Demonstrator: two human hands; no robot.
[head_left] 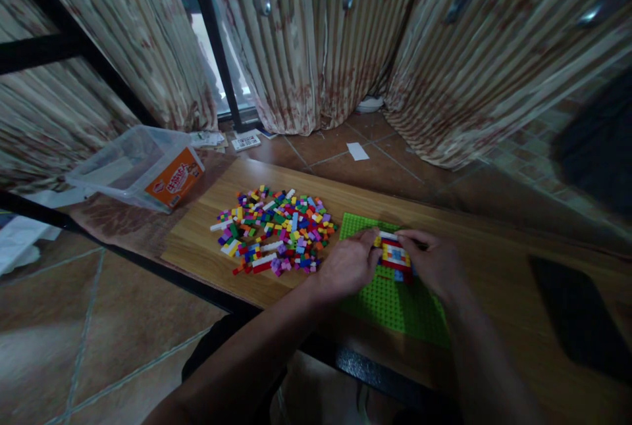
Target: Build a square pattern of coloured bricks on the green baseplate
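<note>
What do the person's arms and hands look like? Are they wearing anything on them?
The left hand and right hand are bare, with no gloves. Both forearms are bare too: no sleeves, watch or bracelet shows. The fingers are too small and dim to tell about rings.

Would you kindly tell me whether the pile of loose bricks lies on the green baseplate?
No, the loose bricks lie on the wooden tabletop, left of the green baseplate.
</note>
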